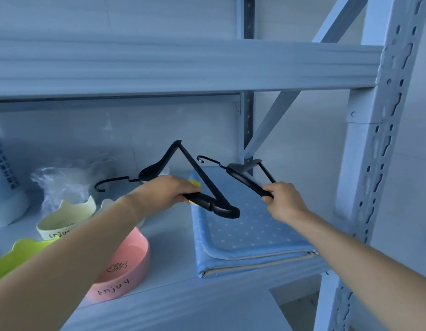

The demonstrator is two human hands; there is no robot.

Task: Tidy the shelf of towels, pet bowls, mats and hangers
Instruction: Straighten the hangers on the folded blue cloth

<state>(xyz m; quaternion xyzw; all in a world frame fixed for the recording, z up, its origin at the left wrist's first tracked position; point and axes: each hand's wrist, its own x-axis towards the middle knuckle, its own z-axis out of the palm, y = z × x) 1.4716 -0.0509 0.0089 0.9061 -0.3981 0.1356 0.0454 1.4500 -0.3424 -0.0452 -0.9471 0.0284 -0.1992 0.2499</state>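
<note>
Our left hand (166,191) curls round the larger hanger (200,169), our right hand (283,201) grips the smaller hanger (247,183), both above the blue mat (250,230); they seem light and rigid (hooks could snag), so we'd hold the thick shoulders

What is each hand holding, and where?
The left hand grips the first black hanger on its lower shoulder arm; the right hand grips the second black hanger at the tip of a shoulder arm.
</note>
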